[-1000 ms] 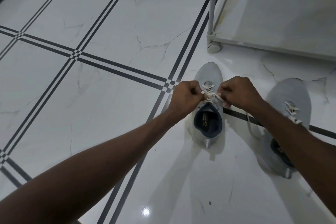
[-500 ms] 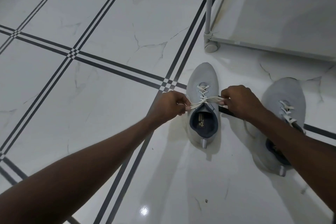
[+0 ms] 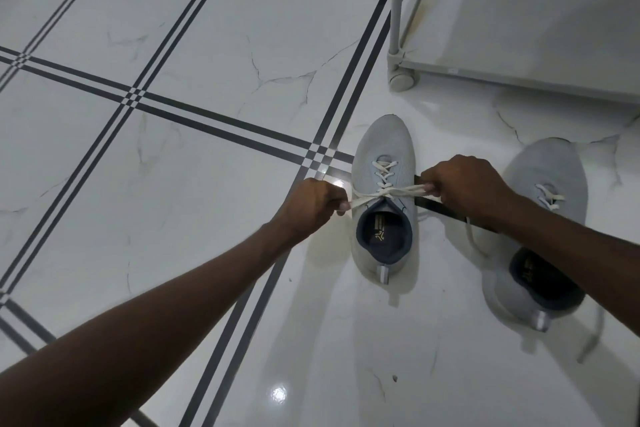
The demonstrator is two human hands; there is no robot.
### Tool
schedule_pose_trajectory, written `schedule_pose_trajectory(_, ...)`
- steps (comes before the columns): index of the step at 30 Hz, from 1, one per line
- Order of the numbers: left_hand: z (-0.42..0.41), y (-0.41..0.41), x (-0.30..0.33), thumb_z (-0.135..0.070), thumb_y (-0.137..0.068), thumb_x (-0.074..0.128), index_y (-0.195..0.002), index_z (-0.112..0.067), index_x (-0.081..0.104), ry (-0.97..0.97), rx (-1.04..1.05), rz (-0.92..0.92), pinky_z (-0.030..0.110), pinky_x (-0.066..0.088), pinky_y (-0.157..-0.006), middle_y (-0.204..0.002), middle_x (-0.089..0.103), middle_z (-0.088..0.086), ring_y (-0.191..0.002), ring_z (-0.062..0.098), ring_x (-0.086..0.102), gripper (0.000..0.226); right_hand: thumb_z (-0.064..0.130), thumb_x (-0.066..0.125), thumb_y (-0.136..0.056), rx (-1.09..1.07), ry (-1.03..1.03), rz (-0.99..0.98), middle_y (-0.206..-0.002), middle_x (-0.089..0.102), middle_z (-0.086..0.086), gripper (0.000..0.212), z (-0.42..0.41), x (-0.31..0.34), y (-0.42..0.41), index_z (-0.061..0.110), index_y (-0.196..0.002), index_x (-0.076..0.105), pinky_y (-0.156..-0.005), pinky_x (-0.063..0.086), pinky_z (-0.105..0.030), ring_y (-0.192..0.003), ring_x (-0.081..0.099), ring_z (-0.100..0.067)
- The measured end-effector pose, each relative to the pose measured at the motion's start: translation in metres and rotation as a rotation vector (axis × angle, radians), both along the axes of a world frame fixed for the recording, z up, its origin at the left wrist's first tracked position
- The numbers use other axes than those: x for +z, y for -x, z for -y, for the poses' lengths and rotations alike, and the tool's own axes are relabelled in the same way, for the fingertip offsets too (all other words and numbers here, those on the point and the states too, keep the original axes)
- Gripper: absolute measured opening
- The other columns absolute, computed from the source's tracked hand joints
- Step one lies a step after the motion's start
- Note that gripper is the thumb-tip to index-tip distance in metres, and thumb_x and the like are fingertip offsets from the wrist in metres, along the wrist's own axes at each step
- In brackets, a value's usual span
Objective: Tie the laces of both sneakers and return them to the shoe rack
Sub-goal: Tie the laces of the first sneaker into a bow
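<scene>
Pale grey knit sneaker with navy lining (image 3: 382,163), standing upright on the glossy white marble-patterned floor tiles with dark stripe borders (image 3: 207,45), toe pointing toward the white metal shoe rack on castors (image 3: 519,28). Its cream flat laces (image 3: 388,193) cross over the tongue and run out taut to either side. Left hand (image 3: 308,204), just left of the shoe's collar: grip pinched closed on the left lace end. Right hand (image 3: 464,184), just right of the shoe: grip likewise closed on the right lace end, a loose tail of lace hanging below the wrist. Second matching grey sneaker (image 3: 547,191), on the floor to the right, partly covered by the right forearm; its laces (image 3: 549,196) lie slack, one end trailing on the tiles near the heel. Both shoes lie near the rack, not on it. Compared with one second ago, the hands, then bunched together over the lacing, have drawn apart to opposite sides, and the laces are now stretched in a flat line across the shoe.
</scene>
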State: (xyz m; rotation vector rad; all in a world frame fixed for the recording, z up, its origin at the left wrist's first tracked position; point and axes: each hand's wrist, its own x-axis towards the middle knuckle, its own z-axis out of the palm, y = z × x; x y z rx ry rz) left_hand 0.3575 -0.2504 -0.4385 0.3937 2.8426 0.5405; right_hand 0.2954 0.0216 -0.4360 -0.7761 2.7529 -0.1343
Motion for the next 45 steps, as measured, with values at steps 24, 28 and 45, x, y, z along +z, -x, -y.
schedule_pose_trajectory(24, -0.056, -0.015, 0.005, -0.025, -0.084, 0.072, -0.09, -0.008, 0.057, 0.305, -0.061, -0.201, 0.026, 0.024, -0.046, -0.07, 0.064, 0.008, -0.045, 0.024, 0.055, 0.023, 0.015, 0.05, -0.092, 0.09, 0.323, 0.01, -0.093, 0.059, -0.017, 0.011, 0.042, -0.014, -0.03, 0.006, -0.098, 0.052, -0.063, 0.045, -0.043, -0.077, 0.056, -0.037)
schedule_pose_trajectory(28, -0.051, 0.0, 0.015, -0.035, -0.1, 0.045, -0.104, -0.01, 0.052, 0.361, -0.108, -0.13, 0.033, 0.031, -0.054, -0.077, 0.062, 0.007, -0.062, 0.029, 0.059, 0.026, 0.019, 0.046, -0.095, 0.027, 0.228, 0.059, -0.087, 0.067, -0.016, 0.014, 0.039, -0.011, -0.028, 0.01, -0.105, 0.049, -0.058, 0.033, -0.034, -0.076, 0.061, -0.039)
schedule_pose_trajectory(45, -0.023, 0.01, 0.023, -0.041, -0.102, 0.03, -0.081, -0.02, 0.047, 0.274, -0.207, -0.037, 0.032, 0.036, -0.057, -0.075, 0.066, 0.005, -0.066, 0.027, 0.061, 0.034, 0.04, 0.04, -0.091, 0.297, 0.084, -0.133, -0.084, 0.066, -0.012, 0.032, 0.006, -0.008, -0.018, 0.012, -0.092, 0.055, -0.058, 0.037, -0.036, -0.07, 0.063, -0.035)
